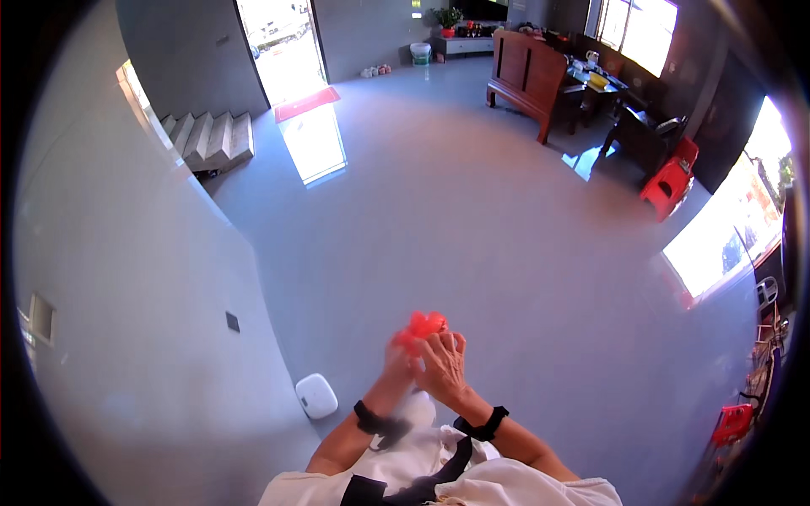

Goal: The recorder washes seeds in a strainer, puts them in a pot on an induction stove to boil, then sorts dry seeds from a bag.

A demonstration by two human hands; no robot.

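In front of my body, both hands are together at a bright red, glossy, bulging item that looks like thin plastic or a balloon. What exactly it is, I cannot tell. My left hand is blurred and holds the item's left and lower side. Curled fingers of my right hand grip it from the right, hiding part of it. A black band circles my left wrist, and another black band is on the right one.
A white bathroom scale lies by the left wall. Concrete stairs and a red doormat are farther off. A wooden bench and a red plastic chair stand at right; another red item is at the right edge.
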